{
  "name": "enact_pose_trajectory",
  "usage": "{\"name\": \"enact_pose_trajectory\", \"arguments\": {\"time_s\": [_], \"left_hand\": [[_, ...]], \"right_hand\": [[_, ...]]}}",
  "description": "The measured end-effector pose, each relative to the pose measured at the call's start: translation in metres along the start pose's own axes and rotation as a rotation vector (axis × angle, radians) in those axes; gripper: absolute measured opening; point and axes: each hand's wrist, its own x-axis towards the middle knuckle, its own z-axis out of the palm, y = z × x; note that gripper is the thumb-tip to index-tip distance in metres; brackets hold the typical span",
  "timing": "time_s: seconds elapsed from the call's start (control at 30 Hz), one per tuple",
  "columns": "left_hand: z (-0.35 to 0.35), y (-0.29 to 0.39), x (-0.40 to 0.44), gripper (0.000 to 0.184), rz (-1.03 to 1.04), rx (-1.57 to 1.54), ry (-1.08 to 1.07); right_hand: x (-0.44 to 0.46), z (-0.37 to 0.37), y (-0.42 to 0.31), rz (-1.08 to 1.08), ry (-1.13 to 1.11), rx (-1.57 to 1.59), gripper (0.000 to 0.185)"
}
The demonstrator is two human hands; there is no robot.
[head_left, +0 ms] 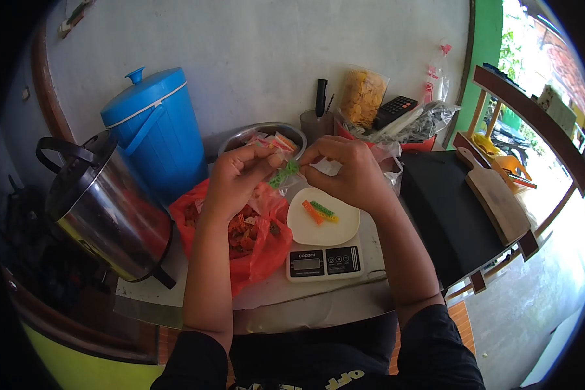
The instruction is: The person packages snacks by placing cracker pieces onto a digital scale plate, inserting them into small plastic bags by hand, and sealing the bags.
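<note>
The left hand (239, 175) is hovering above the far-left part of the kitchen scale (325, 262), its grip pinching a small clear bag (292, 178) between thumb and fingers. Green pieces (281, 175) are showing through the film of that bag, which is hanging in the air above the scale's far side, between the two hands. The right hand (344, 170) is reaching over the scale from its right, its grip pinching the bag's edge nearest to it; whether it is also catching a green piece, one cannot tell.

On top of the scale a white plate (303, 234) is bearing an orange strip (312, 212), a green strip (321, 208) and a yellow strip (330, 219), all lying close together. The scale itself is resting on the table (372, 250).

Just left of the scale, a red plastic bag (260, 265) is standing open, holding reddish-orange pieces (242, 233). Behind the scale, slightly to its left, a steel bowl (239, 137) is holding small packets (279, 141). Farther left of the scale, a blue cooler (156, 133) and a steel pot (114, 211) are standing. Well to the scale's right, a wooden cutting board (497, 195) is lying on a black surface (435, 214).
</note>
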Motion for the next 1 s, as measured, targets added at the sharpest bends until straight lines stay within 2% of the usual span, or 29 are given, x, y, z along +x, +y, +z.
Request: {"name": "enact_pose_trajectory", "arguments": {"time_s": [0.17, 0.27, 0.37, 0.47, 0.67, 0.77, 0.87, 1.0], "left_hand": [[0.006, -0.003, 0.000, 0.012, 0.130, 0.153, 0.074], [0.011, 0.006, -0.002, 0.013, 0.082, 0.117, 0.052], [0.012, 0.011, -0.002, 0.018, 0.073, -0.034, 0.043], [0.006, 0.014, -0.003, 0.023, 0.034, -0.065, 0.029], [0.004, 0.013, -0.002, 0.018, -0.038, -0.131, -0.035], [-0.002, 0.001, 0.001, 0.017, -0.073, -0.274, -0.168], [0.004, 0.001, -0.001, 0.018, -0.058, -0.212, -0.096], [0.005, 0.001, 0.000, 0.021, -0.095, -0.152, -0.052]], "right_hand": [[0.001, -0.006, 0.001, 0.079, -0.106, 0.066, 0.021], [0.001, -0.002, -0.005, 0.036, -0.078, -0.082, 0.028], [0.001, -0.002, -0.007, 0.072, -0.027, 0.006, 0.033], [0.001, -0.002, -0.008, 0.098, -0.022, 0.104, 0.033], [0.003, 0.007, -0.003, -0.093, 0.097, 0.185, 0.032], [0.004, 0.001, -0.008, -0.145, 0.083, -0.010, 0.034], [0.004, 0.002, -0.011, -0.205, 0.174, -0.075, 0.028], [0.004, 0.001, -0.005, -0.056, 0.172, 0.043, 0.022]]}}
